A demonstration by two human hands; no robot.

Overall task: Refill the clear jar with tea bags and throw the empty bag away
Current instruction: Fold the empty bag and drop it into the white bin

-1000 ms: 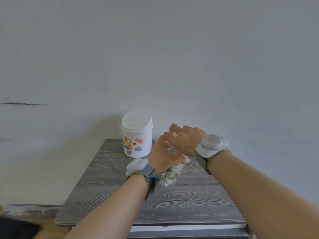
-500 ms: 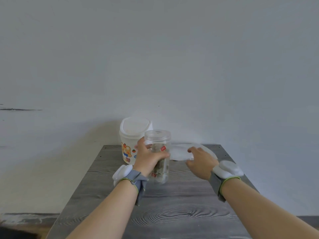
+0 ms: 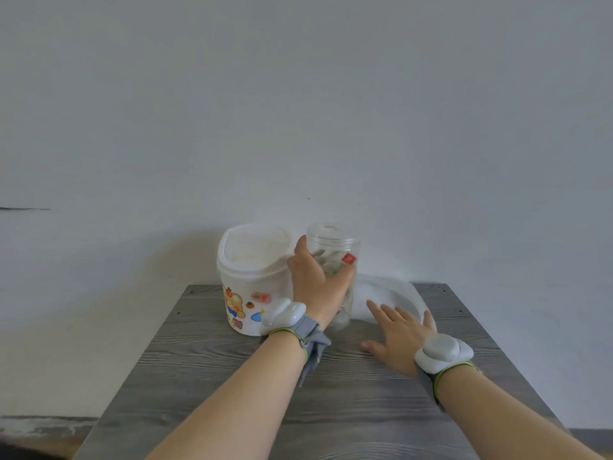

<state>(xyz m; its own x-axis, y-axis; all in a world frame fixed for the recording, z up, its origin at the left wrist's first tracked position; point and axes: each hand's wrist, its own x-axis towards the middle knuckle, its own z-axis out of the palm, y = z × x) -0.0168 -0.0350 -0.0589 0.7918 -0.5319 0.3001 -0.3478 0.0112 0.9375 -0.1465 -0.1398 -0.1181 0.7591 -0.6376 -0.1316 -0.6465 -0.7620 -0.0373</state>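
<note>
Left hand (image 3: 318, 285) is gripping the rigid, likely slippery jar (image 3: 333, 242) near the table's (image 3: 232, 376) far edge; right hand (image 3: 398, 330) is spreading open beside the limp bag (image 3: 391, 290), probably best pinched.

I seem to be in a plain room of a home. The small grey wood-grain table (image 3: 232, 393) filling the lower half of the frame runs up to a bare white painted wall (image 3: 298, 111). At the centre stand household things: a white plastic tabletop bin with cartoon bear stickers (image 3: 245, 287) and a clear plastic jar of tea bags (image 3: 335, 240).
</note>
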